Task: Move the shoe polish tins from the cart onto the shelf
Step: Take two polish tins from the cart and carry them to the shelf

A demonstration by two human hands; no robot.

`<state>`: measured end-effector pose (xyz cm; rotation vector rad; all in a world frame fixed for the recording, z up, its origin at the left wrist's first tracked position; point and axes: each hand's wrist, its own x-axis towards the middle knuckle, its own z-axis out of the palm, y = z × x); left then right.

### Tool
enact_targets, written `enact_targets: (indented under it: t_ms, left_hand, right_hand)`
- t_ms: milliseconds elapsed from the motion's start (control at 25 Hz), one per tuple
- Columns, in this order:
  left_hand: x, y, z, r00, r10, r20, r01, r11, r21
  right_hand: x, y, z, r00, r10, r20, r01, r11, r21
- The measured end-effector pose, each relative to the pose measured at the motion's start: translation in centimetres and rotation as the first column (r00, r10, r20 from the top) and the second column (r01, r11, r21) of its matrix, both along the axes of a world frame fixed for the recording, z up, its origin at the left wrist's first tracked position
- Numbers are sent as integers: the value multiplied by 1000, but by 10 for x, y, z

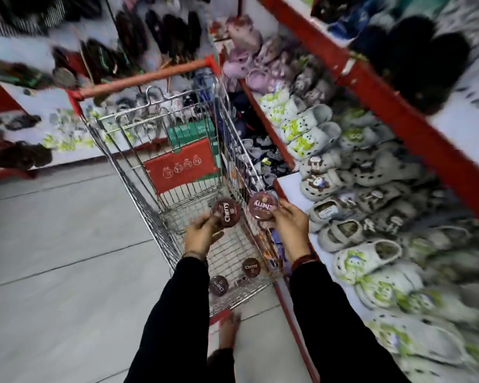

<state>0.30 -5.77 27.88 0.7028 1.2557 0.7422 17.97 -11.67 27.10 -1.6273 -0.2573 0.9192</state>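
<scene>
Now each hand pinches a tin; your right hand [289,225] with its tin [263,207] is nearer the shelf [291,186]; your left hand [201,234] holds its tin [226,212] over the cart [138,150].

A single head-worn wide-angle view looks forward and steeply down from close above the cart [161,150], with the floor [53,244] at left and the shelf [291,186] along the right.
</scene>
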Motion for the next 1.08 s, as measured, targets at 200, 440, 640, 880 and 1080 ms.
enact_targets:
  t_ms: [200,440,640,880,1080]
  left_hand:
    - [38,-32,96,986,-146,76,131,976,172]
    - [103,-80,187,914,-374,154,301,884,358]
    - [177,-133,233,795,-581,175,462,767,444]
    - [269,-201,253,612,-786,88,655,567,499]
    - [327,-259,255,411,-906,-102,779,290,556]
  right_hand:
    - [22,-64,104,990,-132,54,115,961,251]
    - [73,-156,194,922,-327,206,221,883,413]
    - [117,-238,236,838,-505,209,358,796,488]
    - [155,-340,256,655,-718,235,537,661,524]
    - [169,-420,244,445,-852,276,717,523,460]
